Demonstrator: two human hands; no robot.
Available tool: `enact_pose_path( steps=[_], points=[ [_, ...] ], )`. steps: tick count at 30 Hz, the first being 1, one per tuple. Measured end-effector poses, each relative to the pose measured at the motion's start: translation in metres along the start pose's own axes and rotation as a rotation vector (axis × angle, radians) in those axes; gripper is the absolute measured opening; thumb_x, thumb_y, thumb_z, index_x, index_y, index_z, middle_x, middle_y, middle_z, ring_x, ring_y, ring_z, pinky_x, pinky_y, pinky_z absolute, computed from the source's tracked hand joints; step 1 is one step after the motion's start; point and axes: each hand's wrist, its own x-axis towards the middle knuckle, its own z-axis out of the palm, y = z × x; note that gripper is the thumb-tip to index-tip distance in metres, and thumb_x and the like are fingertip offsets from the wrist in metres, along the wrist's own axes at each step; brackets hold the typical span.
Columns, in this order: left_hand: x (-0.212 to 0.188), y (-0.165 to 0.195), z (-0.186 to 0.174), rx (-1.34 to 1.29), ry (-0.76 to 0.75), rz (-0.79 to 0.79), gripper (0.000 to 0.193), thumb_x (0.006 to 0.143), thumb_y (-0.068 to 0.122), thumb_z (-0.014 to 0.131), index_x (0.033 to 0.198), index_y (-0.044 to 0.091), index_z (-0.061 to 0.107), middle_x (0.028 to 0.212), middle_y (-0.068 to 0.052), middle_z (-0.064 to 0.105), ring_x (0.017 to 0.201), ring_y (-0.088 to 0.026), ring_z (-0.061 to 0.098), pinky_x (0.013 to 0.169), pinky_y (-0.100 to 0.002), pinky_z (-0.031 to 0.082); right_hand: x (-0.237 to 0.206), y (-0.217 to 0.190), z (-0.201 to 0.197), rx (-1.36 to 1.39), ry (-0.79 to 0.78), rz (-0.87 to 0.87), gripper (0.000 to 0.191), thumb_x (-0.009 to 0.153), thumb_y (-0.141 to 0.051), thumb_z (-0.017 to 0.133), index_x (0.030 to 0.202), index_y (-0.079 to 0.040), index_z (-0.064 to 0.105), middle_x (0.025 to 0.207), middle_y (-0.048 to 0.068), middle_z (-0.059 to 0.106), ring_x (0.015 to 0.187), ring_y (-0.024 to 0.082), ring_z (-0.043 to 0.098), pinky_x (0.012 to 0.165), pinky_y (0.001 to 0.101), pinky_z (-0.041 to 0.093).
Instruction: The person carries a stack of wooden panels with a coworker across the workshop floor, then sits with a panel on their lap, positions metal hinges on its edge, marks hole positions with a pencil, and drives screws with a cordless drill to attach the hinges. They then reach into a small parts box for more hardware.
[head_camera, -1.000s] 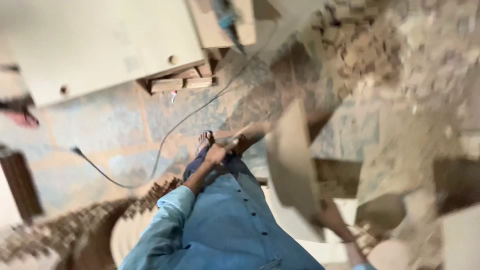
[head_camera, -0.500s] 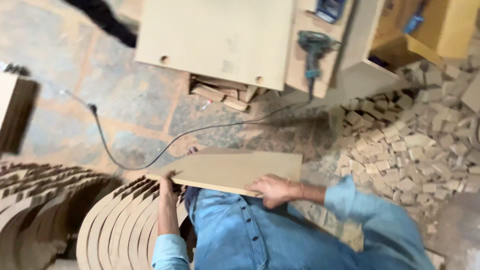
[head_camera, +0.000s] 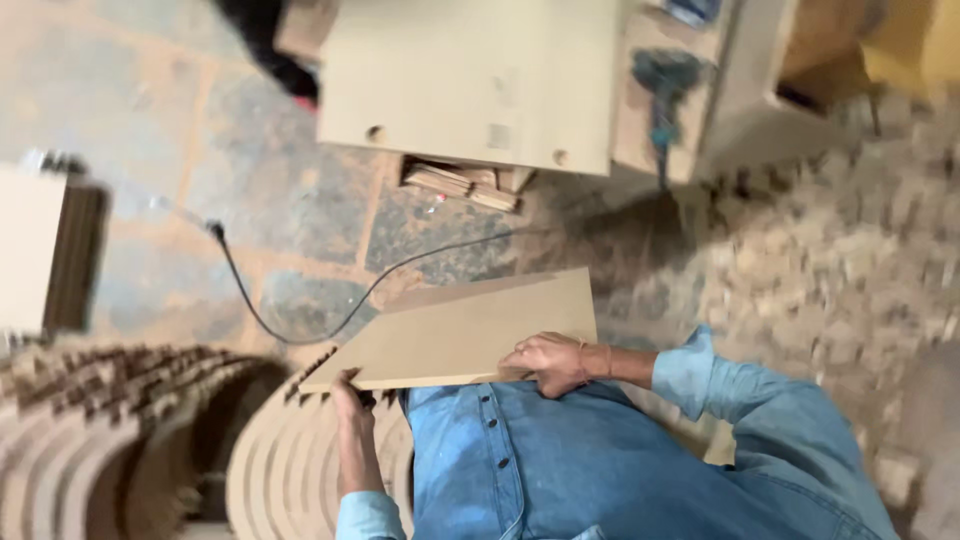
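Flat tan board (head_camera: 455, 335), held level in front of the lap, long axis running left to right with a slight climb toward the upper right; narrower pointed end at the lower left, squared wide end at the upper right. Left hand (head_camera: 349, 392) curled under and around the pointed lower-left corner, fingers closed on the near edge. Right hand (head_camera: 548, 362) laid on top near the middle-right of the near edge, fingers bent and spread loosely, pressing down and gripping the rim; wristband showing just behind it. Board thus spanning between both hands, mostly beyond them, over a blue denim shirt (head_camera: 600, 460). Beneath the left corner, stacked curved ribbed panels (head_camera: 290, 460), blurred, fanning out to the left. Farther out on the stone floor (head_camera: 150, 150), a black cable (head_camera: 300, 325) looping from the left toward the right. Beyond that, a large pale panel (head_camera: 470, 80) with two holes, small wood offcuts (head_camera: 465, 182) under its edge, a teal power drill (head_camera: 665, 85) standing just right of it, and scattered wood scraps (head_camera: 850, 250) on the right, blurred.
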Motion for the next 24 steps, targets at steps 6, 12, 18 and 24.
enact_pose_path(
  steps=[6,12,18,24],
  points=[
    [0.005,0.058,0.131,0.514,-0.329,-0.064,0.053,0.096,0.065,0.057,0.076,0.017,0.051,0.051,0.004,0.032,0.042,-0.013,0.032,0.041,-0.031,0.025,-0.069,0.008,0.095,0.284,0.460,0.381,0.045,0.077,-0.013,0.070,0.122,-0.010,0.066,0.106,0.020,0.070,0.100,0.040,0.065,0.085,0.0487,0.052],
    [-0.037,-0.003,0.279,1.154,-0.675,-0.077,0.072,0.100,0.069,0.045,0.074,0.004,0.061,0.050,0.004,0.029,0.042,-0.010,0.025,0.041,-0.029,0.019,-0.193,-0.006,0.225,0.855,1.056,0.615,0.056,0.074,-0.009,0.069,0.129,-0.005,0.064,0.112,0.021,0.070,0.095,0.031,0.069,0.086,0.0422,0.058],
    [-0.078,-0.120,0.352,1.632,-0.628,0.102,0.053,0.104,0.052,0.056,0.082,0.004,0.063,0.055,0.006,0.031,0.043,-0.008,0.025,0.042,-0.028,0.018,-0.328,-0.074,0.356,1.188,1.453,1.190,0.070,0.067,0.001,0.072,0.135,-0.013,0.067,0.116,0.013,0.073,0.088,0.019,0.070,0.081,0.0349,0.062],
    [-0.105,-0.197,0.363,1.780,-0.678,0.183,0.046,0.100,0.045,0.063,0.083,0.002,0.063,0.057,0.006,0.034,0.044,-0.007,0.029,0.041,-0.026,0.020,-0.392,-0.113,0.468,0.919,1.748,1.654,0.054,0.070,-0.004,0.075,0.124,-0.009,0.075,0.090,0.018,0.072,0.068,0.028,0.065,0.061,0.0421,0.055]
  ],
)
